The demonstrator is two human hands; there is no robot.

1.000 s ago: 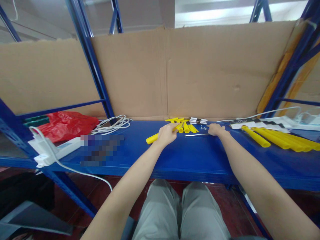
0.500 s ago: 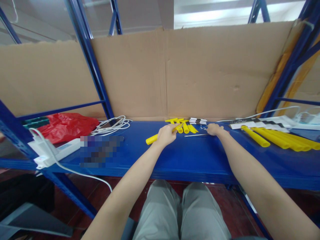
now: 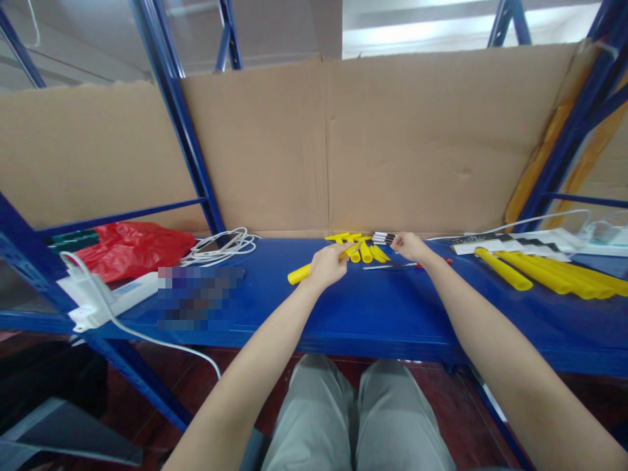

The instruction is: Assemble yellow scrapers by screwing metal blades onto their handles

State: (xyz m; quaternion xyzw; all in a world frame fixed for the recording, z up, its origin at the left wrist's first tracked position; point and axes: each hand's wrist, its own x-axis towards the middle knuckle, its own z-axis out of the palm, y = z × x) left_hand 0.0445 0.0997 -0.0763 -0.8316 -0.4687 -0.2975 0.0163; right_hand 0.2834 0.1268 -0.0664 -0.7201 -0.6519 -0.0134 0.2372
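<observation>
Remotely, I held a yellow tube (image 3: 299, 274) in the left hand (image 3: 327, 265), over the blue shelf (image 3: 363, 307). The right hand (image 3: 409, 246) was at the right end of the black-and-white sticks (image 3: 381, 238); whether it pinched anything, I couldn't tell. A red-handled metal tool (image 3: 385, 266) lay just in front of it.

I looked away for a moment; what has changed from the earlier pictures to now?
The bare right hand has moved left and farther back, beside the white, black-banded sticks, uncovering more red on the slim metal tool; whether that hand holds anything is too small to tell. The bare left hand still grips the long yellow tube.
</observation>
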